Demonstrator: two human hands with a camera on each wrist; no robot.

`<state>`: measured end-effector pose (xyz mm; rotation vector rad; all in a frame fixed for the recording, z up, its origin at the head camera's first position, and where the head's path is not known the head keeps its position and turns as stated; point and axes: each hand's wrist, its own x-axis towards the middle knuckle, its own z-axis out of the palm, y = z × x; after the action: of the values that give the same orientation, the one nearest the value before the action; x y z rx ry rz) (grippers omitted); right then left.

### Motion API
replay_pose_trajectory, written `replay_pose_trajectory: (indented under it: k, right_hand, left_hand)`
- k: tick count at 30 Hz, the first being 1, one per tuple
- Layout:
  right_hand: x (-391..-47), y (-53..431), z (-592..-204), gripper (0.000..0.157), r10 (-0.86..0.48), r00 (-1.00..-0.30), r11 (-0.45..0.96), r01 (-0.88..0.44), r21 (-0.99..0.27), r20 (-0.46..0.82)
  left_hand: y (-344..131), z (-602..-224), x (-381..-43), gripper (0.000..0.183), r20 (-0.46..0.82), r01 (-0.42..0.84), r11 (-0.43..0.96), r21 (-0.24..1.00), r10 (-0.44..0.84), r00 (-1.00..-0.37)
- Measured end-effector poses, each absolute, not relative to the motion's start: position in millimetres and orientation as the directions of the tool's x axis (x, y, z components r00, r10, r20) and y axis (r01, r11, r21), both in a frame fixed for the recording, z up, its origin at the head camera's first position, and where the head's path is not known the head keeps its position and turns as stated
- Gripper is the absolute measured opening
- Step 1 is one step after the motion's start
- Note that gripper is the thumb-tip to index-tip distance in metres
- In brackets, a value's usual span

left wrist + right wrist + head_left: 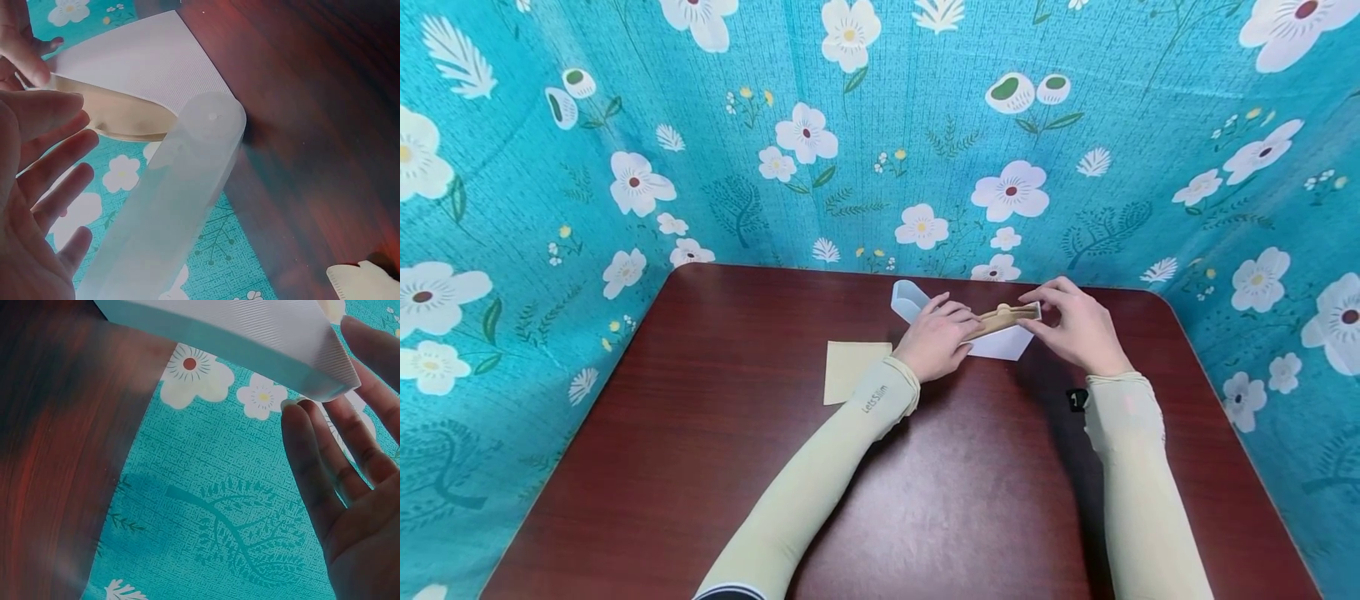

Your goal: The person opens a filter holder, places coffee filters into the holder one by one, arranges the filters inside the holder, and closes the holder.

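Note:
A white ribbed box (1000, 343) with a translucent swivelling cover (908, 298) stands on the table, its cover turned out to the left. In the left wrist view, the cover (169, 206) is joined to the box (140, 59) at a round pivot. Flat tan pieces (119, 112) lie inside the open top, with a round tan knob (1003, 309) showing above them. My left hand (936, 337) lies over the box's left part, fingers extended and spread at the tan pieces. At the right end, my right hand (1075, 325) holds the box between thumb and fingers.
A square beige sheet (850, 371) lies left of the box, partly under the left forearm. Beside the right wrist is a small black object (1077, 400). Blue flowered cloth (850, 167) hangs behind and around the dark red table (722, 450).

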<state>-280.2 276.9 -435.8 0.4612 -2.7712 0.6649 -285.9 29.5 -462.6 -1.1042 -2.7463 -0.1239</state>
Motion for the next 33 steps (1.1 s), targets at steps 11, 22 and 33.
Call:
replay_pose_trajectory:
  k: [11, 22, 33]
  right_hand:
    - [-280.9, 276.9, -436.8, 0.043, -0.255, -0.917, 0.856, -0.362, -0.371, 0.306]
    - [-279.0, 265.9, -434.1, 0.037, -0.247, -0.873, 0.836, -0.411, -0.364, 0.42]
    - [-277.2, 224.9, -427.6, 0.049, -0.328, -0.803, 0.748, -0.543, -0.382, 0.498]
  left_hand:
    - [20.4, -457.0, -284.5, 0.032, 0.259, 0.722, 0.692, 0.014, 0.695, -0.671]
    - [-6.6, -439.1, -286.3, 0.033, 0.389, 0.757, 0.641, 0.128, 0.669, -0.633]
    - [-69.2, -420.2, -286.2, 0.035, 0.488, 0.698, 0.684, 0.213, 0.545, -0.682]
